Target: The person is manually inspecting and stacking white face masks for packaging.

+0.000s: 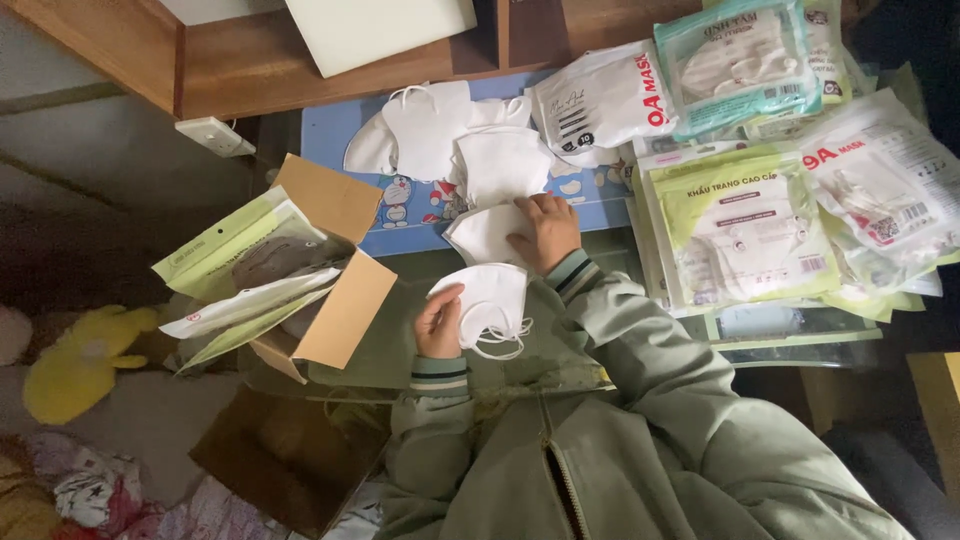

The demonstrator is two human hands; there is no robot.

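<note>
Packets of masks (745, 225), green and white, cover the right side of the table and overlap each other, so their number is hard to count and some are cut off by the frame edge. Next in size, an open cardboard box (335, 300) leans at the left with flat green-edged pouches (240, 270) standing inside; its bottom is hidden in shadow. Loose white masks (470, 140) lie fanned over a blue cartoon mat (330, 130), probably laid out within easy reach. The right hand (545, 232) presses flat, fingers spread and gripping nothing, on a folded mask (483, 232) to keep it still. The left hand (438, 325) is closed around the edge of another white mask (490, 300), near the chest, ear loops hanging below; its fingertips are hidden behind the mask.
</note>
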